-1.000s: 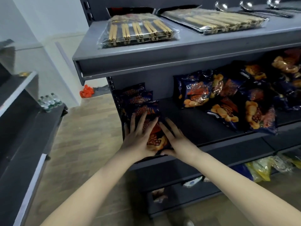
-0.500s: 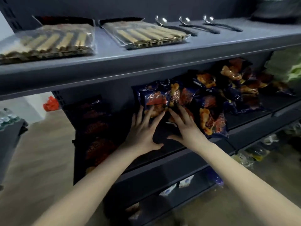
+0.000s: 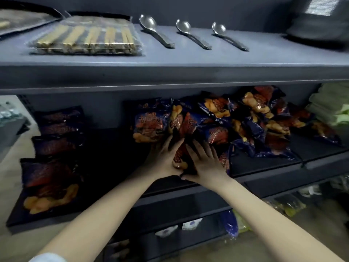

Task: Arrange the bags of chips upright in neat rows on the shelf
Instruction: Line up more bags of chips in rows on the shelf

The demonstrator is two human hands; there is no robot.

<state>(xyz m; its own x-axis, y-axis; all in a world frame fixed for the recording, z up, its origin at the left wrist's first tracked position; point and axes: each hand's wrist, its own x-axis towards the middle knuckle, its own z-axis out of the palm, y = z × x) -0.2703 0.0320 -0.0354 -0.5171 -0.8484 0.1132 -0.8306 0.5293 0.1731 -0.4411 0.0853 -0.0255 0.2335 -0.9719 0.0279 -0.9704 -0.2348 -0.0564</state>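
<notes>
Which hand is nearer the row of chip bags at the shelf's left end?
Left. The left hand is right of the row of dark blue chip bags; the right hand is farther right, beside it.

We see both forearms [image 3: 105, 212] bare; a pale sleeve cuff [image 3: 48, 258] caps the left one, well below the shelf [image 3: 268, 173].

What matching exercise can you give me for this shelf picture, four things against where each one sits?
Things: 1 spoons; 2 chopstick pack; 3 neat row of chip bags; 4 jumbled chip bags.
Places: A middle shelf, left end; B top shelf, centre; C middle shelf, centre to right; D top shelf, left.
Pairs: 1-B, 2-D, 3-A, 4-C.
</notes>
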